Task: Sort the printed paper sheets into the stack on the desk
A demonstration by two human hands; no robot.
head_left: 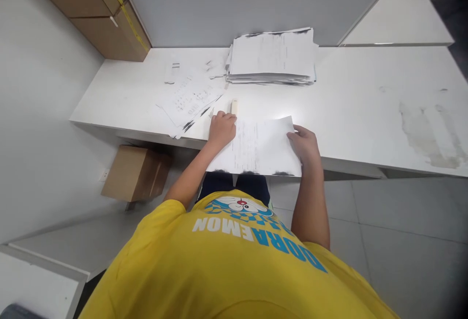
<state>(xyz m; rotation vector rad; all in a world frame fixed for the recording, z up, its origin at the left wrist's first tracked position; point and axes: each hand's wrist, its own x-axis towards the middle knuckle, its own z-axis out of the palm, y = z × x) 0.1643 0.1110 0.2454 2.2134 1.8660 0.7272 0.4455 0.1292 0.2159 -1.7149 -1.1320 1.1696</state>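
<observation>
A printed sheet of paper (261, 146) with black smudges along its near edge lies over the front edge of the white table, partly overhanging it. My left hand (222, 129) is closed with curled fingers at the sheet's far left corner. Right by those fingertips is a small cream block-shaped thing (234, 107), its near end close to the hand; its exact kind is unclear. My right hand (305, 144) pinches the sheet's right edge, thumb on top and the other fingers partly hidden. Whether more sheets lie under this one cannot be seen.
Against the grey panel sits a thick stack of papers (272, 55). Loose printed sheets (192, 97) are spread at the left on the white table (358, 104). Cardboard boxes (127, 31) stand at the back left, another cardboard box (126, 172) below. Stains mark the table's right side.
</observation>
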